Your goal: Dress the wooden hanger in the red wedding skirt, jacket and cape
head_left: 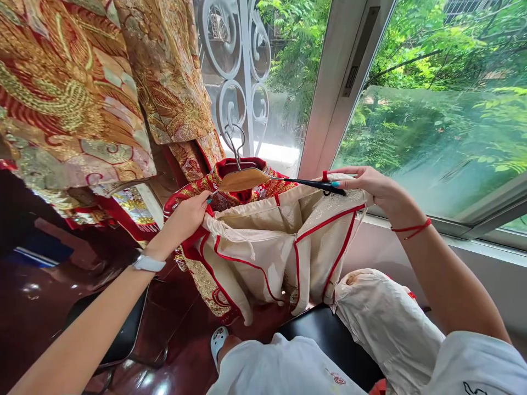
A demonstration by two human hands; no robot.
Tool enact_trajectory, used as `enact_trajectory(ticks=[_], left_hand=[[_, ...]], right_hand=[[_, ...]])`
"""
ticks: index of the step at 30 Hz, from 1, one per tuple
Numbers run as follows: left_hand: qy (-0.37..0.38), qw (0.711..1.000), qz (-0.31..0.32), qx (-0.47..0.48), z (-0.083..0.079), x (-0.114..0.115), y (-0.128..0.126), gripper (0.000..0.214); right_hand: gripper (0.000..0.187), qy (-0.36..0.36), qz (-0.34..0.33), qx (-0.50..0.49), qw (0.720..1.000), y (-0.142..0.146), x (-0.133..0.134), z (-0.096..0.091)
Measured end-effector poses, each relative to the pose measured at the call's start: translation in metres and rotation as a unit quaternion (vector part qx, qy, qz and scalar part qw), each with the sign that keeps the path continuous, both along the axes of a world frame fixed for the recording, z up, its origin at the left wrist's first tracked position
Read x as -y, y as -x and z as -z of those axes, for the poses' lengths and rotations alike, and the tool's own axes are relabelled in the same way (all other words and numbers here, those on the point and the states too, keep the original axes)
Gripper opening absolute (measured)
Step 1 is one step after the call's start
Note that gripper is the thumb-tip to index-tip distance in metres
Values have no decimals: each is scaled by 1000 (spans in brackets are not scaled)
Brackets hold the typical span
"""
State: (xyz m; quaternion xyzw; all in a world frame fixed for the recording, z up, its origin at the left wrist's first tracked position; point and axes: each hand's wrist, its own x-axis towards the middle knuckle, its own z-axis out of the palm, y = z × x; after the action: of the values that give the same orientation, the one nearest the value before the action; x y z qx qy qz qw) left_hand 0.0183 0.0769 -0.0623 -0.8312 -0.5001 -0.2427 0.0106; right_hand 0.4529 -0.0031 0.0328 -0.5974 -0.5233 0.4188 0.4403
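Observation:
A cream skirt (255, 249) with red trim and a white drawstring (239, 233) is stretched between my hands, its waistband at the top. My left hand (193, 214) is closed on the left end of the waistband. At the other end, my right hand (362, 184) grips the waistband, thumb beside the black clip arm (319, 185) of a hanger. This hanger (245, 180) has a brown shoulder piece and metal hook. A red and gold embroidered jacket (189, 192) hangs directly behind the skirt, touching it. Fabric hides part of both hands' fingers.
Gold embroidered garments (69, 99) hang at upper left. A window frame (329, 99) with a white scroll grille (242, 55) stands behind. A black seat (325, 334) bears a white cloth bundle (374, 307). Another black chair (123, 329) stands on the glossy dark red floor (181, 351).

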Motion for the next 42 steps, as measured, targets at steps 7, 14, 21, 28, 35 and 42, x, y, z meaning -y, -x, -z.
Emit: enact_trajectory(ticks=[7,14,21,28,35,42], left_hand=[[87,991,-12,99,-19,-3,-9,44],[-205,978,-9,36,-28,35,-86,39],[-191,959,169,-127,-31,4,-213,47],[-196,964,146,-108,-24,0,-216,50],[-189,966,140,-111,-26,-3,-219,48],[-176,970,142,-84,-22,-9,-224,45]], right_hand=[[48,-36,29,-32,998,4,-42,24],[41,-54,45,-65,995,4,-76,46],[35,-60,101,-65,991,11,-77,53],[30,-81,149,-14,985,18,-94,39],[25,-74,92,62,991,18,-104,-12],[28,-208,95,151,962,68,-75,-6]])
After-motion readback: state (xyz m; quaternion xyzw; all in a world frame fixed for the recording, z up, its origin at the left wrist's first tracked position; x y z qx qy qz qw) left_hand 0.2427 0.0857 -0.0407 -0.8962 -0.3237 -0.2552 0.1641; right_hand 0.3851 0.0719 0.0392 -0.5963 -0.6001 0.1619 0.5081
